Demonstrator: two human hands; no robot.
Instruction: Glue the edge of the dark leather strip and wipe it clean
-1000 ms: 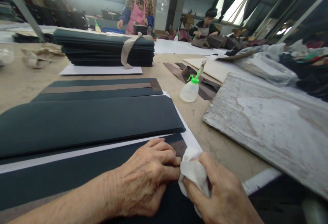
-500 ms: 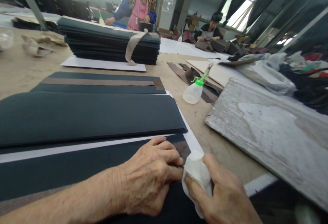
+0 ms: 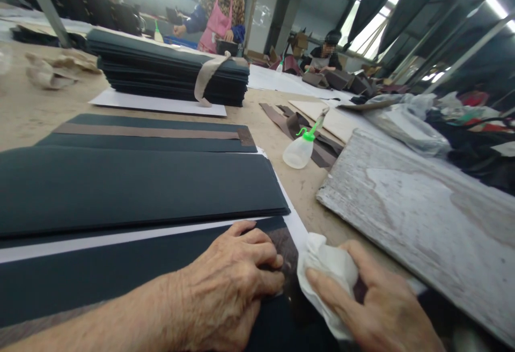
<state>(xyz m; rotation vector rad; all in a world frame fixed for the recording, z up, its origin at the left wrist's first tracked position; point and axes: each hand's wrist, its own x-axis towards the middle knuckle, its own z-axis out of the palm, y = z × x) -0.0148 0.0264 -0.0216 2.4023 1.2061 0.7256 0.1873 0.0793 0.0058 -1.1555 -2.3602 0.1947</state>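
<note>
A broad tan counter (image 3: 28, 121) is seen carrying everything, with a worn grey board (image 3: 422, 202) laid along its right side. At the far left a tall stack of dark sheets (image 3: 169, 73) is bound by a beige strap (image 3: 207, 75), and nearer lies a lower pile of the same dark sheets (image 3: 132, 188), apparently waiting to be worked. Between the two, one sheet with a brown strip (image 3: 153, 132) down its length is set apart, which looks like a finished piece. At the near edge a single dark sheet (image 3: 100, 271) is laid out over white paper, its brown end patch (image 3: 286, 253) exposed at the right. That patch is pinned under the fingertips of the left hand (image 3: 229, 293), which is pressed flat and spread, nothing gripped. Just right of it, a crumpled white cloth (image 3: 328, 269) is clutched in the right hand (image 3: 382, 309), fingers closed around it, the cloth touching the sheet's end. Judging by this, the wiping of this piece is under way, one piece seems done, and the pile remains. Further off, a small squeeze bottle with a green cap (image 3: 300, 148) is left standing near brown offcuts (image 3: 289, 118). Two other people are seen working at the far end.
</note>
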